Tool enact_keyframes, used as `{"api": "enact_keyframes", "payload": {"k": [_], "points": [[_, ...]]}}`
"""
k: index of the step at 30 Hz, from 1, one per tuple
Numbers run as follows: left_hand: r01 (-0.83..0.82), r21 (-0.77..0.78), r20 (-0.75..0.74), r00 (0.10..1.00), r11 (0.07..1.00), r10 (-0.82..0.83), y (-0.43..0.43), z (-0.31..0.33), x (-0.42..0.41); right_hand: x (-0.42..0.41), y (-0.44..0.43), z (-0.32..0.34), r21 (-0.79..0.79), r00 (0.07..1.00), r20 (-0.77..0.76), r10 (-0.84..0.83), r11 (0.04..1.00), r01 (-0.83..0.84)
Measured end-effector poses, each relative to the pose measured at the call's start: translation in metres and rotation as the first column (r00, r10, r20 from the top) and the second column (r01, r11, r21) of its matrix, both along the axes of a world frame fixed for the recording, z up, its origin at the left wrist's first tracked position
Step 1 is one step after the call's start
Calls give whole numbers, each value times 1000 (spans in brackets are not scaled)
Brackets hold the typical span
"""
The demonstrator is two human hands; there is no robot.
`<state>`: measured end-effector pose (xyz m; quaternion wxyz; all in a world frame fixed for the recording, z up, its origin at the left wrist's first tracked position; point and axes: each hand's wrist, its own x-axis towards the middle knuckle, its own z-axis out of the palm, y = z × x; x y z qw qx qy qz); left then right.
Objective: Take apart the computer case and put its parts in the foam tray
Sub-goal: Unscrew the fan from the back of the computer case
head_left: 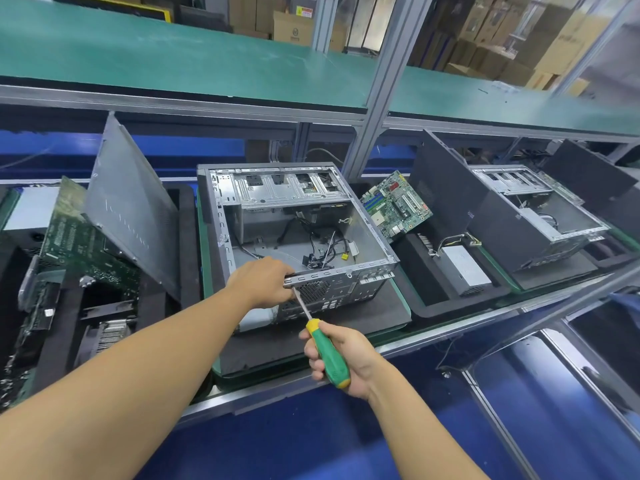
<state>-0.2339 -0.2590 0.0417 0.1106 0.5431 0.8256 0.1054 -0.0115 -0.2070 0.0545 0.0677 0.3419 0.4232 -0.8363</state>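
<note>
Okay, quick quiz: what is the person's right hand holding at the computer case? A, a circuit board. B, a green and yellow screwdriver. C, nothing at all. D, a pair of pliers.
B: the right hand grips the green and yellow screwdriver by its handle, with the shaft pointing at the rear panel of the computer case, while the left hand holds the case's rear edge.

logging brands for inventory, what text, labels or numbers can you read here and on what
No text here reads clearly.
On the cardboard box: a round logo and print, too blurred.
On the yellow label: too blurred.
On the side panel: faint lettering, unreadable.
On the motherboard: markings too small.
</note>
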Motion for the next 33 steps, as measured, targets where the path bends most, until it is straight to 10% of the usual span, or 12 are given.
{"api": "enact_keyframes", "payload": {"k": [5,10,17,20,23,27,33], "points": [[6,6,-7,1000,1000,-6,-1,0,-1,2,2,-8,-164,999,-38,-32,986,25],[-5,-1,4,1000,1000,5,0,-1,-1,-3,-10,-7,319,996,82,-40,948,11],[-7,-16,6,1000,1000,7,0,0,0,-9,-26,-5,908,927,357,-115,275,-316],[-13,-26,9,1000,1000,13,0,0,0,-10,-25,-6,801,967,232,-104,584,-129],[-18,-23,4,1000,1000,19,0,0,0,-11,-19,1,363,981,173,-93,931,24],[-11,-19,-14,1000,1000,11,0,-1,0,-10,-5,6,-45,993,112,43,998,-38],[-6,-12,-8,1000,1000,6,1,0,0,-5,-9,-3,-88,999,-47,15,996,-20]]}}
